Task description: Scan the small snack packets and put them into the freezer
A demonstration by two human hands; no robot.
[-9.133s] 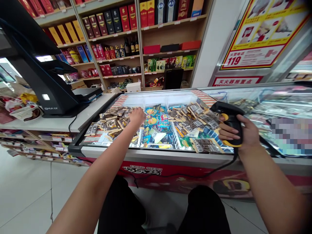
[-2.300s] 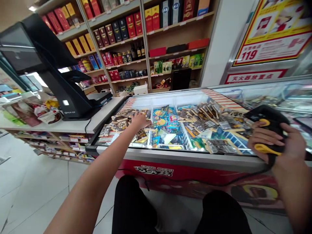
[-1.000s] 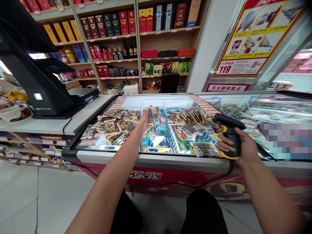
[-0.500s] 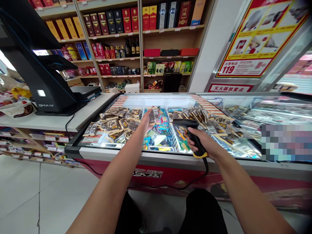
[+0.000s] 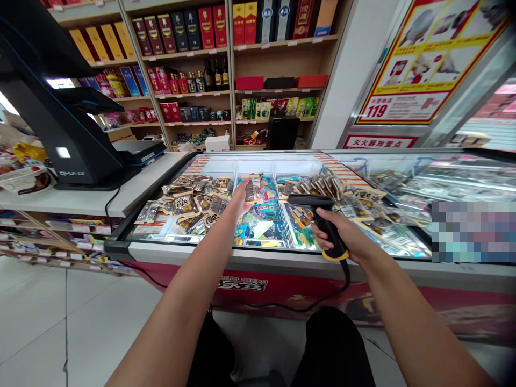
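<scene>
A long chest freezer (image 5: 258, 253) with a grey rim and a red front panel stretches before the person. Over its middle compartment, the left hand (image 5: 240, 200) holds a clear snack packet (image 5: 253, 189) with tan edges and dark contents, the thumb pressed along its near side; the other fingers are mostly hidden behind it. The right hand (image 5: 335, 231) has its fingers wrapped around the grip of a black-and-yellow barcode scanner (image 5: 311, 201), whose head faces left toward the packet, near it but apart. A black cable (image 5: 300, 309) drops from the grip and crosses the front panel.

White wire dividers (image 5: 285, 220) part the freezer's stock: a heap of tan-edged packets (image 5: 183, 204) on the left, blue packets (image 5: 266, 200) in the middle, and another brown-and-tan pile (image 5: 318, 186) on the right.

At the left, a white counter (image 5: 141, 188) carries a black checkout terminal (image 5: 80, 145), a flat weighing platform (image 5: 139, 152) and a paper bowl (image 5: 26, 181). Wooden shelves (image 5: 278, 60) line the back wall, stacked with gift cartons (image 5: 205, 27), dark bottles (image 5: 215, 75) and bright pouches (image 5: 278, 107). To the right of a white pillar (image 5: 338, 91) hangs a red-and-yellow poster (image 5: 423, 70) marked 119, above a smaller red-bordered sign (image 5: 379, 142). Pale tiles (image 5: 36, 322) cover the floor.
</scene>
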